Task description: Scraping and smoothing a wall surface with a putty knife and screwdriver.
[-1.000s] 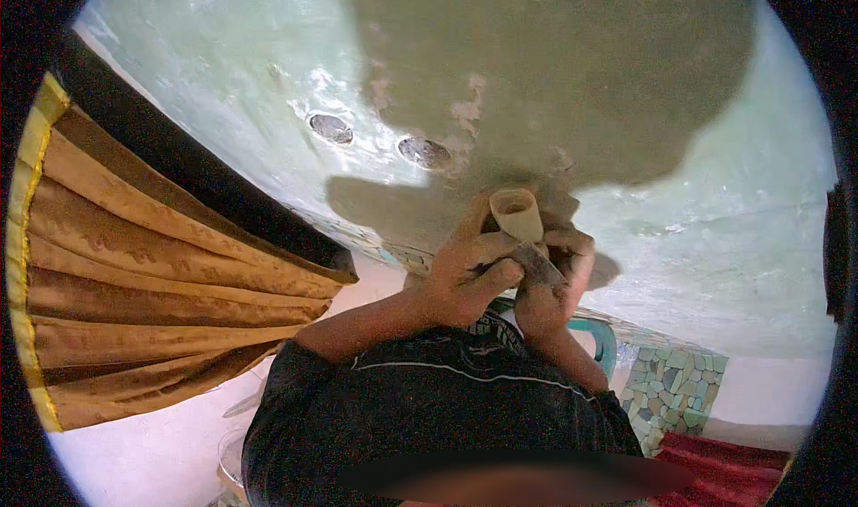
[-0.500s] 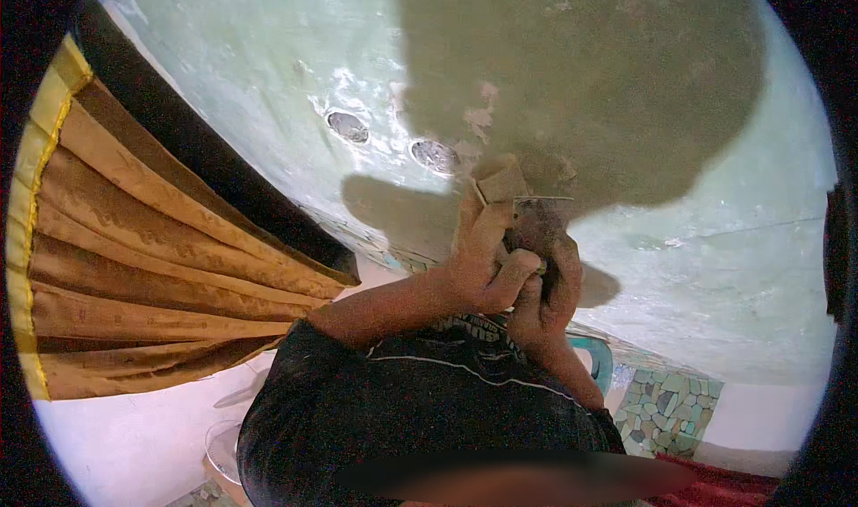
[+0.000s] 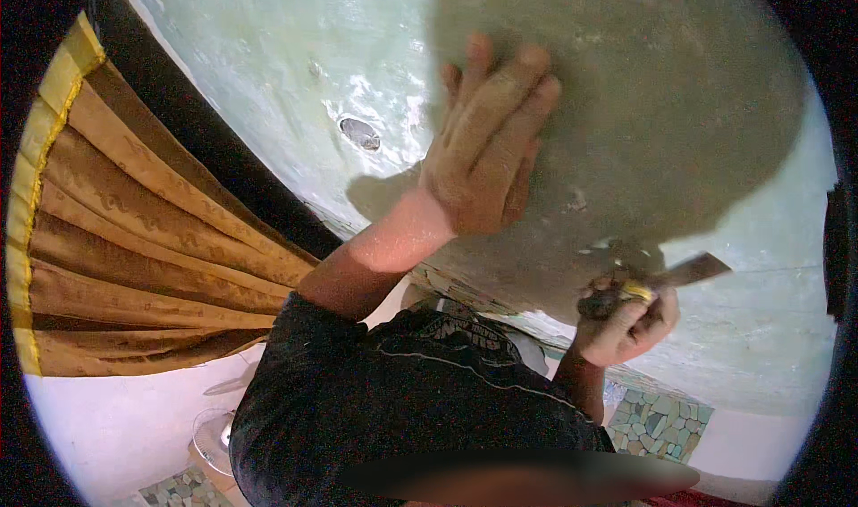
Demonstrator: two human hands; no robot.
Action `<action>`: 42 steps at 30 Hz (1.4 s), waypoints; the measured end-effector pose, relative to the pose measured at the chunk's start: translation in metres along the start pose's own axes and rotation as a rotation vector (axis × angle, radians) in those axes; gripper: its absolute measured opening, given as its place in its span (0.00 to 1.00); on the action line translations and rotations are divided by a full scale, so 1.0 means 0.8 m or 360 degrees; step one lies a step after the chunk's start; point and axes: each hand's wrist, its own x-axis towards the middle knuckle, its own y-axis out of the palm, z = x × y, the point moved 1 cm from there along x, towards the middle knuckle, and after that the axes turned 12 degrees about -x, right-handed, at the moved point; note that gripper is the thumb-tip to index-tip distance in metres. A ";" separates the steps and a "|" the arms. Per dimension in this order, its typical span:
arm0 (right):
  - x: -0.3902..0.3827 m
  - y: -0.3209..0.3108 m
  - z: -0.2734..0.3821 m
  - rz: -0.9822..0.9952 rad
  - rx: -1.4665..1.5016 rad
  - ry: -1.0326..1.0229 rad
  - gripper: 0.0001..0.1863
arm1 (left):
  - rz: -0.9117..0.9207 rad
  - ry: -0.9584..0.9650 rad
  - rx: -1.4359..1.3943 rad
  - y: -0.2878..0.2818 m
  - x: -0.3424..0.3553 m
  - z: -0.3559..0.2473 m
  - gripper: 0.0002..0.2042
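Our left grip (image 3: 490,141) has moved to one o'clock, spread against the wall (image 3: 643,132); our right grip (image 3: 630,324), at four o'clock, clamps the scraper (image 3: 693,272); tilting it could gouge the wall.

Room interior, probably a home, as indicated by a gathered brown curtain (image 3: 152,248) with yellow trim, a blotchy pale-green wall (image 3: 268,69) bearing a grey oval patch (image 3: 361,134), and stone-patterned tiling (image 3: 661,425).

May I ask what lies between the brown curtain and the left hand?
In the head view: a dark band, then green wall with a grey oval patch.
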 end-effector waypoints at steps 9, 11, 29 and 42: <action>0.045 -0.011 -0.005 -0.0300 0.0109 -0.0190 0.25 | 0.0185 0.0076 0.0045 0.003 -0.065 0.011 0.18; 0.046 -0.014 -0.011 -0.0289 0.0083 -0.0198 0.25 | 0.0099 0.0074 0.0088 0.000 -0.008 0.005 0.17; 0.038 -0.018 -0.022 -0.0331 0.0043 -0.0243 0.26 | 0.0100 0.0205 0.0181 -0.008 -0.034 0.007 0.18; 0.041 -0.012 -0.022 -0.0296 0.0023 -0.0292 0.25 | -0.0651 -0.0012 0.0334 -0.040 -0.004 0.053 0.16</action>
